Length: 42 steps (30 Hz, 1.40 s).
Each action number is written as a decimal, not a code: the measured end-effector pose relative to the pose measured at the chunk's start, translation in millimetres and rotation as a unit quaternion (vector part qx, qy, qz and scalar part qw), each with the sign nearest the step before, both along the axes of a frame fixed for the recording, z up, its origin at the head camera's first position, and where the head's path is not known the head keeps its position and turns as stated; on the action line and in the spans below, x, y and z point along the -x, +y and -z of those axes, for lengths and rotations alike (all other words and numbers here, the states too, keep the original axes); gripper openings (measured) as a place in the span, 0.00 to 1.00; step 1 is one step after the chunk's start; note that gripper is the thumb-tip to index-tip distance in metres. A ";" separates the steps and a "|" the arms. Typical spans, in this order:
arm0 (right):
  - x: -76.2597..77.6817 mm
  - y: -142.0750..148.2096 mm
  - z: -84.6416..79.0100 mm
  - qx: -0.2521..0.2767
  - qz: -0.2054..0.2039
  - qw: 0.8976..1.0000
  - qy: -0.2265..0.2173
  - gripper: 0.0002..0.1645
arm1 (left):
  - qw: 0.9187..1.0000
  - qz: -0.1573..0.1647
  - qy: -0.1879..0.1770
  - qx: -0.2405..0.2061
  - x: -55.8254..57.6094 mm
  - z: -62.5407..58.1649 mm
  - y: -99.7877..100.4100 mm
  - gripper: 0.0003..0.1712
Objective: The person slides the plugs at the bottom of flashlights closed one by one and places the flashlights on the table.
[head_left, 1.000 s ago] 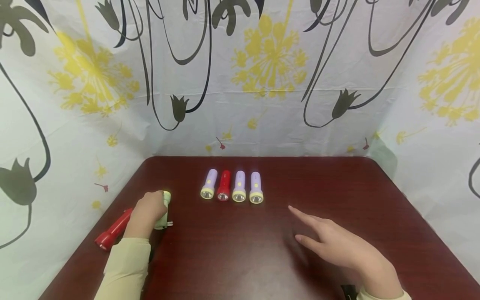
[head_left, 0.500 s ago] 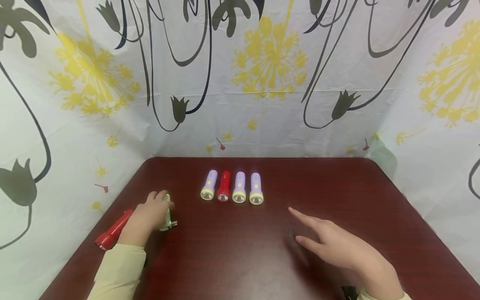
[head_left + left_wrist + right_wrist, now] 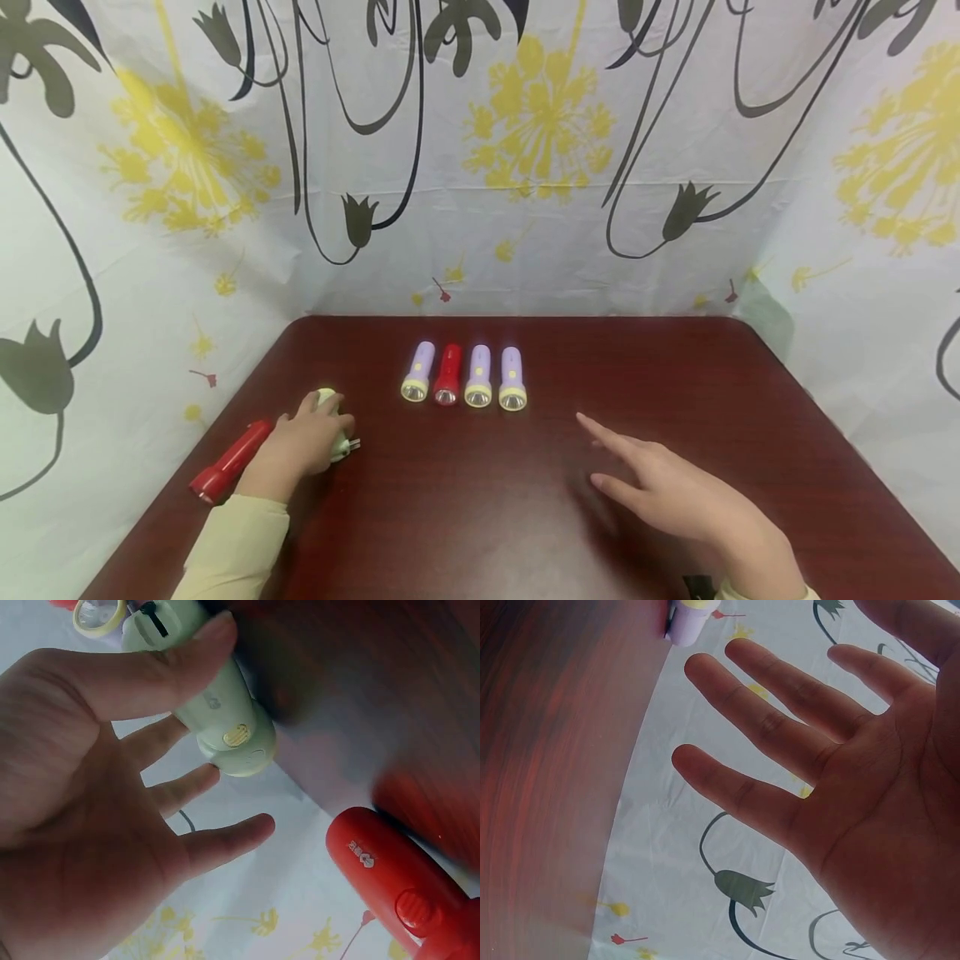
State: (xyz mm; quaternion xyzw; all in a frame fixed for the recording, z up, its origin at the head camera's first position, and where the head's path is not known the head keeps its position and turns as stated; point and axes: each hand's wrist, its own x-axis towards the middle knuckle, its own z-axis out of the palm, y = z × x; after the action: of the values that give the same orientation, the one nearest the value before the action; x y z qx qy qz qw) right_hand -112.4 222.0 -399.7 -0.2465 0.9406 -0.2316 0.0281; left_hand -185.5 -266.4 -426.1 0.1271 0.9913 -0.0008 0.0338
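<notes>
Head view bright, wrist views dimmer; glare on glossy dark-red wood-grain table (image 3: 450,517); soft shadow beside bare right hand (image 3: 678,492).

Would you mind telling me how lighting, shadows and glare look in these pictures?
Head view: bright, with a pale sheen on the table and a soft shadow beside the right hand; left wrist view: dimmer, with a blurry red patch, apparently a reflection, beside the red flashlight; right wrist view: likewise dim.

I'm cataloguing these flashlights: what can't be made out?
Head: middle of the green device, behind the left hand.
Head: lettering on the rear red flashlight, too small.
Left wrist: lamp of near red flashlight, cut off by edge.
Right wrist: rest of purple flashlight, cut off by top edge.
</notes>
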 end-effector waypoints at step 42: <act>1.0 2.5 3.2 0.000 -0.005 1.000 0.009 0.44 | 0.985 0.013 0.113 -0.133 -5.0 -41.9 28.1 0.26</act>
State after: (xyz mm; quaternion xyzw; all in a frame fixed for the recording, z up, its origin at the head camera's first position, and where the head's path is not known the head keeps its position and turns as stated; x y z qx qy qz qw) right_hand -113.4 224.4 -402.9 -0.2534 0.9395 -0.2296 0.0212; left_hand -180.5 -238.3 -384.2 0.1426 0.9783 0.1165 -0.0952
